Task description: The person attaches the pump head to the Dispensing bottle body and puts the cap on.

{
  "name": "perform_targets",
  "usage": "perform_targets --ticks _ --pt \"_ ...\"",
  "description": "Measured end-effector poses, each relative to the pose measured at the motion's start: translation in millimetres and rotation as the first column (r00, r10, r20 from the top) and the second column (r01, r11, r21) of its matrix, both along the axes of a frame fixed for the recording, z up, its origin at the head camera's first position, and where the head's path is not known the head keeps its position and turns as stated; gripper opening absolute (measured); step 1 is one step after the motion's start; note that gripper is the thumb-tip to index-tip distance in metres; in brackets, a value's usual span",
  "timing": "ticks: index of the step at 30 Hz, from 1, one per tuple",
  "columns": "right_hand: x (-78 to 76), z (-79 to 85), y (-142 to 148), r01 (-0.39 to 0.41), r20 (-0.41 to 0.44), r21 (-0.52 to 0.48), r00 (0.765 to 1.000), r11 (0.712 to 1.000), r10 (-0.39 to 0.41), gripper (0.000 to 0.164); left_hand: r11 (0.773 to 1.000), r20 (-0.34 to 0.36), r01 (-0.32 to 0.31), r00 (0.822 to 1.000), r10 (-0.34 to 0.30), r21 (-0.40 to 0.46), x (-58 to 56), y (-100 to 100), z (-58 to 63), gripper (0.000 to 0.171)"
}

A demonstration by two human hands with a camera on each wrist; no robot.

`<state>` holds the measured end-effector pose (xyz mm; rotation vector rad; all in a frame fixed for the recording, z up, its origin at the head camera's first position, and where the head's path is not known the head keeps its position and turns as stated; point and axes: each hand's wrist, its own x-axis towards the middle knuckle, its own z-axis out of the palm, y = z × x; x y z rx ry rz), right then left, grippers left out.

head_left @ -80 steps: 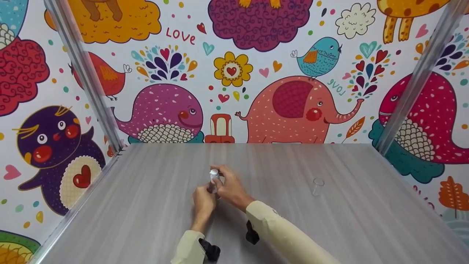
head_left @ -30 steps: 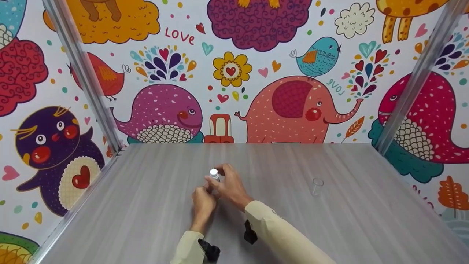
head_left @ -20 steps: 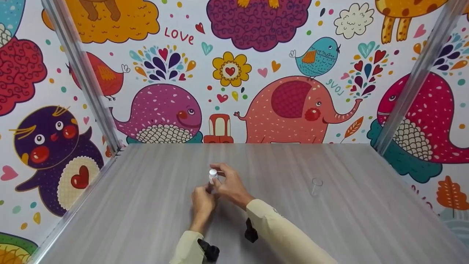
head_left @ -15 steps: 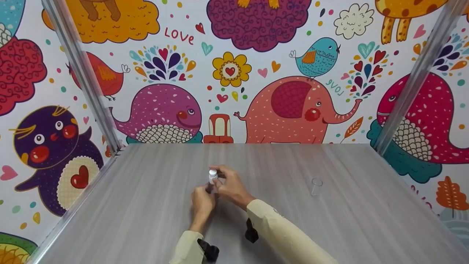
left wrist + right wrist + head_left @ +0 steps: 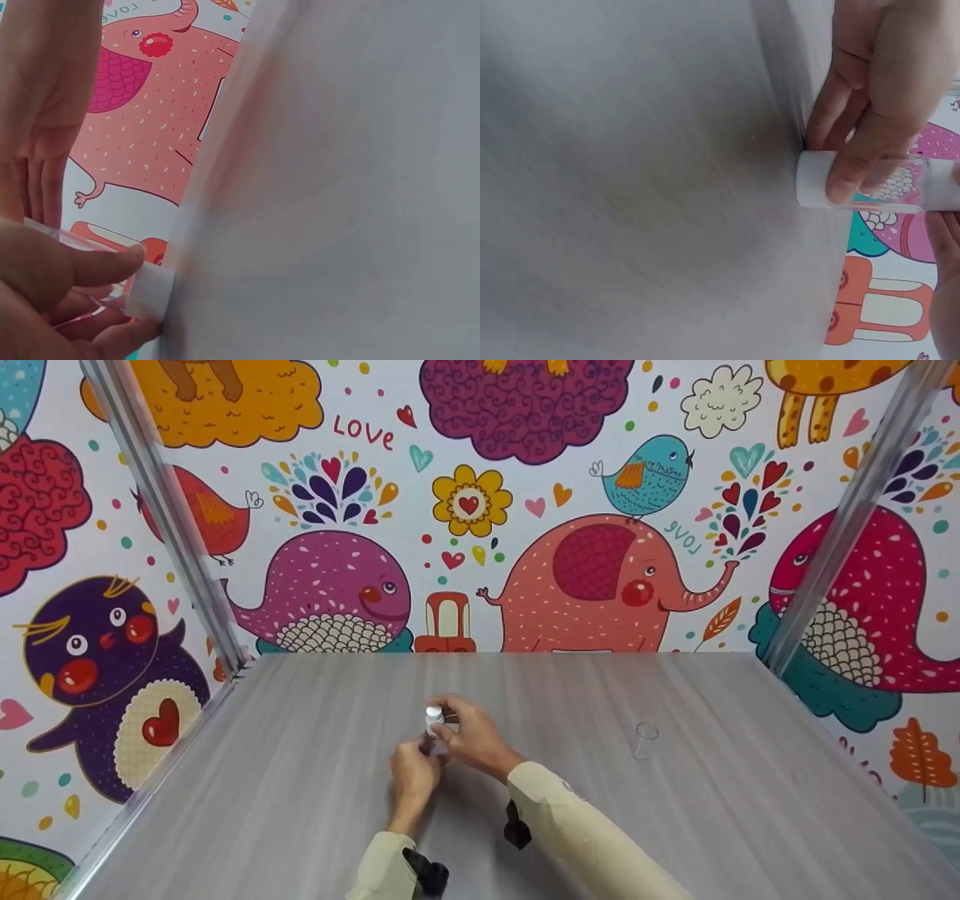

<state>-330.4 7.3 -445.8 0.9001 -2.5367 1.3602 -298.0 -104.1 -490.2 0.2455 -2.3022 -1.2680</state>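
Observation:
A small clear bottle (image 5: 892,187) with a white top and a white lower end stands upright on the table between both hands. My left hand (image 5: 414,772) grips its lower part; in the left wrist view the thumb and fingers of this left hand (image 5: 45,292) pinch the white lower end. Around the upper part curl the thumb and forefinger of my right hand (image 5: 476,739), just under the white top (image 5: 433,712). In the right wrist view the right hand (image 5: 946,277) shows only at the edge, touching the upper white piece.
A clear glass cylinder (image 5: 645,741) stands alone on the grey table (image 5: 300,780), right of the hands. Behind the table rises a wall with painted animals (image 5: 592,585). Metal posts (image 5: 165,510) stand at both back corners.
The right thumb, stretched across the bottle's front one second ago, has drawn back to the right. The left hand keeps its hold in place.

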Motion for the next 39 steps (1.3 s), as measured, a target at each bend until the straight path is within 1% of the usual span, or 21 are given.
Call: perform_targets --ticks 5,9,15,18,22,26,30,35,39 --pt "-2.3 2.2 -0.5 0.013 0.015 -0.008 1.0 1.0 -0.013 0.029 1.0 0.006 -0.013 1.0 0.013 0.0 0.3 -0.1 0.5 0.024" --pt "-4.3 3.6 -1.3 0.035 0.028 -0.004 0.999 0.999 -0.035 0.029 1.0 0.013 -0.013 1.0 0.013 0.021 -0.4 0.2 0.7 0.026" --pt "-5.8 5.3 -2.1 0.069 0.042 0.018 0.997 0.997 -0.07 0.029 0.999 0.01 -0.003 1.0 0.002 0.051 -1.8 0.3 -0.3 0.018" --pt "-5.7 6.1 -2.3 0.084 0.055 0.028 0.995 0.996 -0.086 0.029 0.999 0.01 0.002 1.0 -0.002 0.045 -1.6 0.3 -0.8 0.015" --pt "-5.3 5.8 -2.7 0.092 0.047 0.036 0.994 0.995 -0.094 0.029 0.999 0.008 0.003 1.0 -0.003 0.045 -0.9 0.2 -0.7 0.012" --pt "-5.3 4.8 -2.8 0.092 0.029 0.041 0.995 0.995 -0.093 0.029 0.999 0.012 -0.007 1.0 0.006 0.046 -0.7 0.5 -0.2 0.015" --pt "-6.0 4.3 -1.7 0.088 0.025 0.055 0.996 0.995 -0.089 0.03 0.999 0.033 -0.018 0.999 0.017 0.047 -0.8 0.6 -0.1 0.015" --pt "-7.8 3.4 1.5 0.055 0.021 0.046 0.998 0.997 -0.056 0.035 0.998 0.057 -0.03 0.998 0.026 0.055 -1.2 0.5 1.2 0.015" --pt "-7.9 2.8 3.8 0.017 0.024 0.013 1.0 1.0 -0.017 0.035 0.999 0.052 -0.013 0.999 0.01 0.052 -1.6 0.0 1.8 0.015"
